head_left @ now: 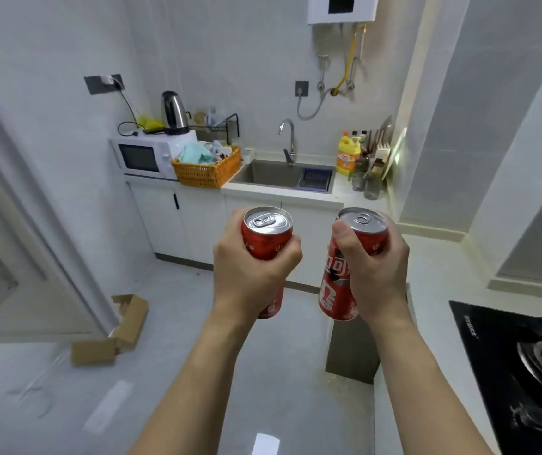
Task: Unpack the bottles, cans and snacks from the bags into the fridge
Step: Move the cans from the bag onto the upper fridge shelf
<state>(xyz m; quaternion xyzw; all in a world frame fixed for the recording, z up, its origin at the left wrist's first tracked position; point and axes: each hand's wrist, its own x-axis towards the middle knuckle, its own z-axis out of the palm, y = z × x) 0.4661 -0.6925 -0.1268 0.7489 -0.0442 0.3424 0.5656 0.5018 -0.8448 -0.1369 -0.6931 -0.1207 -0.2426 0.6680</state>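
Observation:
I hold two red soda cans upright in front of me, above the kitchen floor. My left hand [249, 270] grips the left can [267, 234] around its middle, silver top and pull tab facing up. My right hand [374, 270] grips the right can [337, 290], whose white lettering shows on the side facing left. The two cans are a short distance apart and do not touch. No fridge and no bags are in view.
Ahead stands a white counter with a sink [279, 175], an orange basket [207, 172], a microwave [144, 157] and a kettle [173, 113]. A black gas hob [525, 372] lies at the right. A cardboard box [112, 336] lies on the floor by a door at left.

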